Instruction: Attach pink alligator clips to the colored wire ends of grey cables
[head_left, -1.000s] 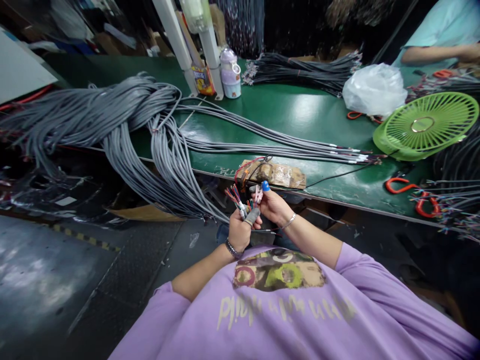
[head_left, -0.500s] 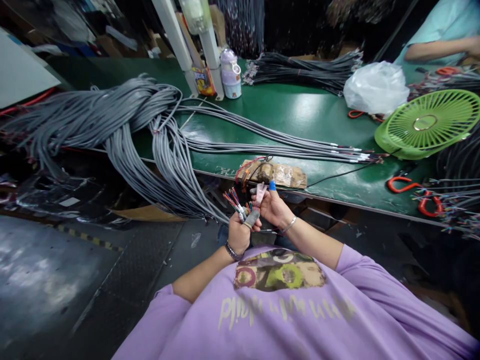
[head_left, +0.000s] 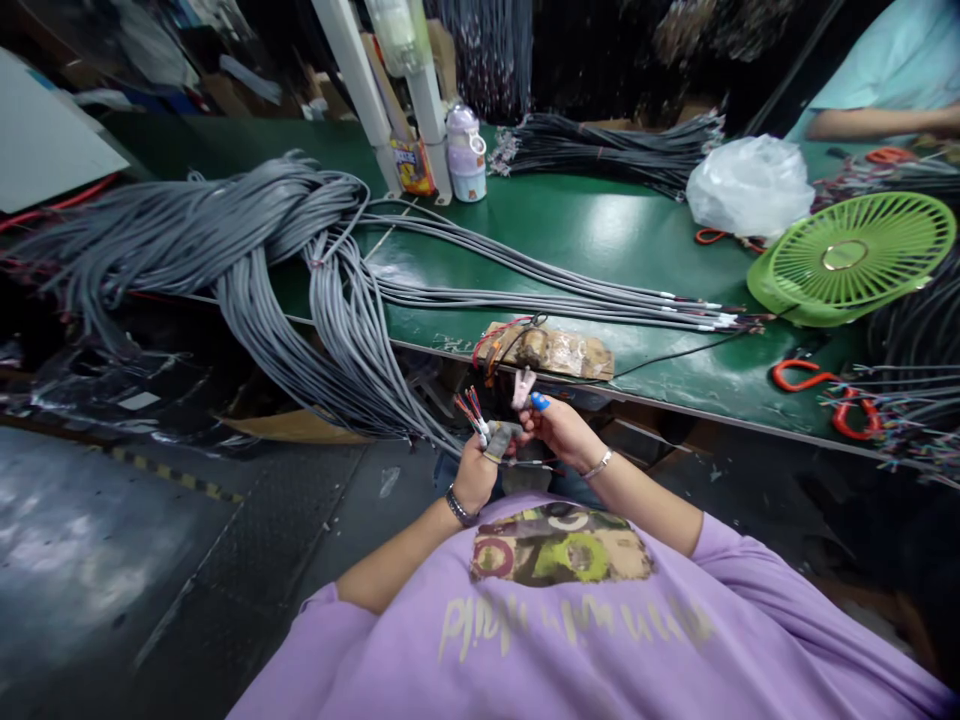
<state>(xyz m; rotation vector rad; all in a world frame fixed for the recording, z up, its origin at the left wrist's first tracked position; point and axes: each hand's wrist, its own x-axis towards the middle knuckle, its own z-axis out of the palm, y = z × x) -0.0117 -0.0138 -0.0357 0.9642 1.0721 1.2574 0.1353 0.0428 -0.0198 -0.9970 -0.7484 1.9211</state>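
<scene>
My left hand (head_left: 480, 470) is closed around the ends of several grey cables (head_left: 427, 425). Thin coloured wires (head_left: 470, 408), orange, red and blue among them, fan out above its fist. A grey cover wraps the left thumb. Close beside it, my right hand (head_left: 562, 432) has its fingers pinched together near the left thumb. Blue tape (head_left: 539, 402) is round a right fingertip. A pale pinkish wrap or strip (head_left: 523, 388) shows above the right fingers; I cannot tell whether it is worn or held. Whatever lies inside the pinch is hidden.
A large grey cable bundle (head_left: 255, 215) drapes over the green bench (head_left: 600, 225). A taped block (head_left: 555, 350) sits at its front edge. A green fan (head_left: 847, 258), plastic bag (head_left: 750, 185), red-orange handles (head_left: 802, 375) and bottle (head_left: 466, 155) stand around. A co-worker's arm (head_left: 870, 123) is at far right.
My right hand has shifted slightly right and down, with its fingers drawn closer to the left thumb. The left hand keeps its hold on the cables. The view has moved a little.
</scene>
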